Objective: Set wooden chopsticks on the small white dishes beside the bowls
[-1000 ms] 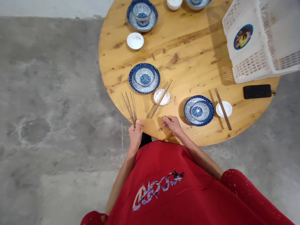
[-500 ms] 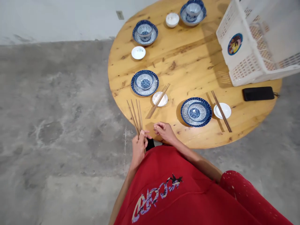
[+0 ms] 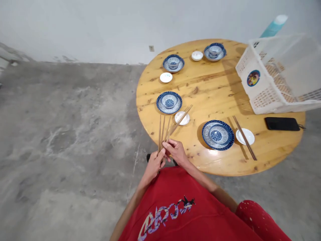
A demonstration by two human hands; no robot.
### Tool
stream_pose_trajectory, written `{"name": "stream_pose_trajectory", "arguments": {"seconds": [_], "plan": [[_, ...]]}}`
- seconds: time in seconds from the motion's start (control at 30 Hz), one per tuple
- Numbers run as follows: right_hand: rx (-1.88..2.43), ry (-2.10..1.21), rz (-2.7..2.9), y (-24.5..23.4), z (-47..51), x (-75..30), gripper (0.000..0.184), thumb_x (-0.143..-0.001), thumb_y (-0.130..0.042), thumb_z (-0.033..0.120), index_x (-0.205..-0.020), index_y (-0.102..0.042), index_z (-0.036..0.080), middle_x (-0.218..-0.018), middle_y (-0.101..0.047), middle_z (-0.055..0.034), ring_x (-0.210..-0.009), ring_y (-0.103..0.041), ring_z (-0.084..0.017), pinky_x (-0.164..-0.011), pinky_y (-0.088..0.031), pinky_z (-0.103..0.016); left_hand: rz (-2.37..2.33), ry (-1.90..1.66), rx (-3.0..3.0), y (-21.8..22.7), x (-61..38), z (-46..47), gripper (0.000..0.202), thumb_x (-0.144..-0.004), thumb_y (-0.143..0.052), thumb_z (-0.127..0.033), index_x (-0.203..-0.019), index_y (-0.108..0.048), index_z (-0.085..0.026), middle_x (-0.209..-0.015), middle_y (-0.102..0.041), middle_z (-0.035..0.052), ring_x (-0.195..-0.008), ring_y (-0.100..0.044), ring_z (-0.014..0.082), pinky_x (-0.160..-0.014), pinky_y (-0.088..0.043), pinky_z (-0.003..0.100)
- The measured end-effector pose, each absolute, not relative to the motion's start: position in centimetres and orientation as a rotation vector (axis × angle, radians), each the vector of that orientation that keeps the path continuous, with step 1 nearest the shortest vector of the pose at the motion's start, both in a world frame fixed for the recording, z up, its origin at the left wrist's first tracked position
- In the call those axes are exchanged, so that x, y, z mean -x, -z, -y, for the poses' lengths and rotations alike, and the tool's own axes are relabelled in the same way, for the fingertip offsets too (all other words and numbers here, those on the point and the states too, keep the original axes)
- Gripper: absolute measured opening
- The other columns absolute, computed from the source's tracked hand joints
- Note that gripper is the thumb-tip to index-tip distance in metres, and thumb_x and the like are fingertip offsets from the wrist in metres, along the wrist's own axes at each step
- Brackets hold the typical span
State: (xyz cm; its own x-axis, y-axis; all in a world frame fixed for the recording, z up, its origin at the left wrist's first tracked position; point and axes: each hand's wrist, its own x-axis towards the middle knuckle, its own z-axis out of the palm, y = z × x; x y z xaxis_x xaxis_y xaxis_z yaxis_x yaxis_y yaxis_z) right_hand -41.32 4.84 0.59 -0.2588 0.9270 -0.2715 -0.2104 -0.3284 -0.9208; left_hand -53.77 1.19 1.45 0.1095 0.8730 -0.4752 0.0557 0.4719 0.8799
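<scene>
My L hand (image 3: pixel 154 164) grips chopsticks (image 3: pixel 163 129) at table's (image 3: pixel 208 95) near-L edge; my R hand (image 3: pixel 177 153) touches them, can't tell if pinching. Step: prob. separating sticks. Next move likely needs steady L hold, clean R pinch.

One table (image 3: pixel 205 97) bears four plates (image 3: pixel 204 132), four bowls (image 3: pixel 216 135), four white dishes (image 3: pixel 166 77), two laid chopstick pairs (image 3: pixel 244 138), one basket (image 3: pixel 255 93) and one phone (image 3: pixel 282 124).
</scene>
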Motion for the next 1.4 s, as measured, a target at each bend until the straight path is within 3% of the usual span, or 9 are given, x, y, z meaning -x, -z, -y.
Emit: {"name": "stream_pose_trajectory", "arguments": {"seconds": [0.2,0.3,0.37,0.5,0.63,0.8,1.03,1.23,1.4], "plan": [[1.116,-1.674,0.996,-1.2,-6.0,48.9,0.045,-0.084,-0.066,0.054,-0.061,-0.045,0.022,-0.048,-0.043,0.0075,-0.035,-0.042,-0.009,-0.035,-0.027,-0.023,-1.242,-0.826,-0.802,-1.6,61.0,-2.3,0.055,-0.087,-0.053,-0.064,-0.065,-0.062,-0.015,-0.051,-0.054,-0.0013,-0.037,-0.029,0.0046,-0.041,-0.018,0.023],[1.162,-1.621,1.069,-1.2,-6.6,53.6,0.045,-0.083,-0.066,0.054,-0.060,-0.047,0.021,-0.051,-0.044,0.0065,-0.039,-0.041,-0.008,-0.038,-0.028,-0.022,-1.219,-0.872,-0.780,-1.3,65.8,-2.4,0.052,-0.088,-0.054,-0.062,-0.073,-0.066,-0.014,-0.049,-0.053,-0.0020,-0.038,-0.033,0.0061,-0.041,-0.023,0.022],[1.212,-1.529,1.138,-1.2,-7.3,56.5,0.043,-0.082,-0.068,0.052,-0.059,-0.051,0.019,-0.052,-0.045,0.0056,-0.044,-0.041,-0.008,-0.042,-0.031,-0.022,-1.217,-0.904,-0.754,-0.9,69.2,-2.4,0.051,-0.087,-0.055,-0.062,-0.083,-0.068,-0.013,-0.055,-0.060,0.0005,-0.041,-0.042,0.0080,-0.043,-0.030,0.022],[1.307,-1.257,1.154,-1.9,-9.7,60.4,0.040,-0.082,-0.067,0.050,-0.060,-0.054,0.019,-0.055,-0.048,0.0044,-0.054,-0.045,-0.010,-0.052,-0.038,-0.022,-1.281,-0.989,-0.609,0.5,75.7,-1.9,0.054,-0.083,-0.062,-0.063,-0.099,-0.068,-0.012,-0.082,-0.073,0.0092,-0.063,-0.064,0.0150,-0.058,-0.047,0.025],[1.343,-0.945,1.118,-3.3,-13.0,61.5,0.038,-0.086,-0.062,0.052,-0.068,-0.058,0.019,-0.064,-0.055,0.0013,-0.061,-0.053,-0.012,-0.059,-0.045,-0.023,-1.355,-1.105,-0.534,2.5,81.1,-0.8,0.055,-0.082,-0.062,-0.063,-0.100,-0.068,-0.011,-0.091,-0.074,0.0121,-0.077,-0.069,0.0175,-0.070,-0.052,0.027],[1.384,-0.686,1.085,-3.5,-15.9,61.4,0.037,-0.087,-0.061,0.053,-0.072,-0.057,0.019,-0.066,-0.056,0.0010,-0.062,-0.055,-0.012,-0.062,-0.050,-0.025,-1.434,-1.113,-0.474,4.8,84.5,-0.3,0.062,-0.079,-0.061,-0.069,-0.100,-0.068,-0.011,-0.092,-0.074,0.0139,-0.078,-0.069,0.0181,-0.070,-0.052,0.027],[1.525,-0.485,1.208,-2.0,-18.9,61.9,0.036,-0.088,-0.059,0.051,-0.075,-0.064,0.018,-0.065,-0.056,0.0012,-0.065,-0.055,-0.014,-0.064,-0.048,-0.025,-1.466,-1.057,-0.460,5.6,86.4,-3.4,0.064,-0.073,-0.066,-0.071,-0.096,-0.070,-0.011,-0.087,-0.075,0.0131,-0.074,-0.068,0.0183,-0.067,-0.051,0.028],[1.579,-0.250,1.180,-1.7,-25.5,61.8,0.029,-0.088,-0.060,0.041,-0.070,-0.062,0.018,-0.065,-0.057,0.0004,-0.064,-0.052,-0.014,-0.065,-0.043,-0.026,-1.501,-0.984,-0.551,5.4,88.6,-10.1,0.062,-0.075,-0.064,-0.070,-0.095,-0.070,-0.011,-0.087,-0.075,0.0124,-0.075,-0.068,0.0187,-0.068,-0.051,0.028],[1.632,-0.180,1.138,-0.1,-32.7,61.0,0.029,-0.090,-0.057,0.042,-0.074,-0.061,0.019,-0.070,-0.060,-0.0006,-0.067,-0.055,-0.015,-0.068,-0.044,-0.027,-1.568,-0.935,-0.626,4.1,90.2,-18.0,0.062,-0.076,-0.062,-0.071,-0.094,-0.069,-0.012,-0.084,-0.074,0.0118,-0.074,-0.067,0.0192,-0.067,-0.051,0.029]]}}
